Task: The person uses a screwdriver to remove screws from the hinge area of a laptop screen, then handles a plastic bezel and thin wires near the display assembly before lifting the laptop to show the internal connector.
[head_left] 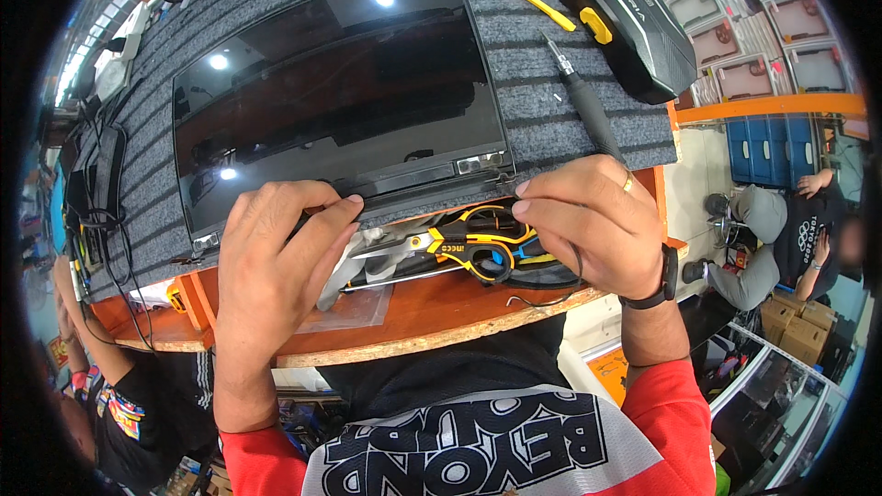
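A dark laptop screen panel [331,101] lies on a grey ribbed mat [514,69], with small hinge fittings along its near edge. My left hand [280,266] has curled, closed fingers on the screen's lower trim strip [413,195], left of centre. My right hand [602,230] pinches that strip's right end beside the hinge, a thin dark wire hanging below it. A dark-handled screwdriver [588,110] and a yellow pry tool [537,5] lie right of the panel. Yellow-black scissors [478,243] and other tools sit in the wooden compartment [432,335] just below my fingers.
A black case [634,46] sits at the mat's far right. Black cables [106,220] bunch at left. A co-worker [129,404] is at lower left; another person [799,239] sits at right near blue drawers [767,152] and cardboard boxes [799,331].
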Demonstrator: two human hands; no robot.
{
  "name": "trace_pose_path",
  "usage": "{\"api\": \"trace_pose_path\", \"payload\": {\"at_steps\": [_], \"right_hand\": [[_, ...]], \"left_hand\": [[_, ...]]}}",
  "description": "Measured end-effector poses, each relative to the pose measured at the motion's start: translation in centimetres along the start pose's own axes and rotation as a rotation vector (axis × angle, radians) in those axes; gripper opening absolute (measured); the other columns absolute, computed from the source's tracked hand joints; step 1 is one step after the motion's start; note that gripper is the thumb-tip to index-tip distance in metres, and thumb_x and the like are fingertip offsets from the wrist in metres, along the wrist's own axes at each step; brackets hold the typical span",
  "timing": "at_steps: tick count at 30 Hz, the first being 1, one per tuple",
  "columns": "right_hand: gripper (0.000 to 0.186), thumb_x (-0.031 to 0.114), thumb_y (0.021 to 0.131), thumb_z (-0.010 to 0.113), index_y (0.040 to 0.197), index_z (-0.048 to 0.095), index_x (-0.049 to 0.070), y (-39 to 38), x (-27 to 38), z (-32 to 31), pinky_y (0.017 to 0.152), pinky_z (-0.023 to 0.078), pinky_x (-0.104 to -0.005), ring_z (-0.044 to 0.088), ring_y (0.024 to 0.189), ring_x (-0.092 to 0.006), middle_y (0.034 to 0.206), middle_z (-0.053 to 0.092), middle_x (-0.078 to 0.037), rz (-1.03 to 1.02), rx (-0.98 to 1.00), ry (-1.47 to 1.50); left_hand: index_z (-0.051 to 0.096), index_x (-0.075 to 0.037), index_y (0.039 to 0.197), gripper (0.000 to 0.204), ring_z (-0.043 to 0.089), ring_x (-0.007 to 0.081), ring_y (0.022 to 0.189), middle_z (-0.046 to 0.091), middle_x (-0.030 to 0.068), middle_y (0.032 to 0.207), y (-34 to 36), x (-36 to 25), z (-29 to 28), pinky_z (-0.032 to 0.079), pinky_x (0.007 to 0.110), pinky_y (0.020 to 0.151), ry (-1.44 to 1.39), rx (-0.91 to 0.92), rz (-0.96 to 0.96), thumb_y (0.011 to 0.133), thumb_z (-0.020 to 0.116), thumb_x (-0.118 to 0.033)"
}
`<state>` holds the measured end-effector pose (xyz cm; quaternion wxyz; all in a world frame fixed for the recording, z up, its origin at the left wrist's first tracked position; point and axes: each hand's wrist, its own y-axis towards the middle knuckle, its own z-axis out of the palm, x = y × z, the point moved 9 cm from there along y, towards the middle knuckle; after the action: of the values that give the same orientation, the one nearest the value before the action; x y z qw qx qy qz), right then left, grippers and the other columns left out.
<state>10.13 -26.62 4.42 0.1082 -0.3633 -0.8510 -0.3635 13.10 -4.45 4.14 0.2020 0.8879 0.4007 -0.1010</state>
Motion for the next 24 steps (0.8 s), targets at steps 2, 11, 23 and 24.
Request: {"api": "trace_pose_path", "payload": {"at_steps": [2,11,23,24], "right_hand": [[0.031,0.003,0.075,0.08,0.106,0.076,0.005,0.4,-0.2,-0.2,0.074,0.055,-0.0349,0.07,0.087,-0.0236,0.101,0.073,-0.006,0.042,-0.031,0.027],[0.023,-0.003,0.083,0.079,0.104,0.073,0.005,1.9,-1.9,-0.1,0.078,0.055,-0.0344,0.071,0.085,-0.0261,0.096,0.074,-0.009,0.25,-0.054,0.131],[0.026,0.004,0.081,0.081,0.104,0.07,0.007,2.5,-1.7,1.8,0.083,0.052,-0.0386,0.065,0.092,-0.0294,0.099,0.066,-0.008,0.169,0.157,0.103],[0.027,0.005,0.081,0.082,0.105,0.07,0.008,2.6,-1.6,2.0,0.082,0.052,-0.0392,0.064,0.091,-0.0296,0.098,0.065,-0.007,0.159,0.174,0.076]], "left_hand": [[0.075,-0.006,0.103,0.027,0.063,0.0274,0.089,0.068,0.0064,0.101,0.0,0.0,0.0,0.046,0.04,0.076,0.002,-0.004,0.002,0.077,0.084,-0.007],[0.076,-0.006,0.102,0.026,0.063,0.0266,0.085,0.066,0.0056,0.096,-0.1,-0.1,-0.1,0.046,0.04,0.074,0.019,-0.022,-0.008,0.078,0.084,-0.009],[0.076,-0.007,0.103,0.026,0.063,0.0256,0.085,0.066,0.0048,0.096,-0.2,-0.1,0.1,0.045,0.039,0.074,0.033,-0.035,0.002,0.079,0.084,-0.009],[0.076,-0.007,0.104,0.027,0.063,0.0257,0.085,0.066,0.0048,0.096,-0.2,-0.1,0.1,0.045,0.039,0.074,0.029,-0.038,-0.002,0.078,0.084,-0.009]]}}
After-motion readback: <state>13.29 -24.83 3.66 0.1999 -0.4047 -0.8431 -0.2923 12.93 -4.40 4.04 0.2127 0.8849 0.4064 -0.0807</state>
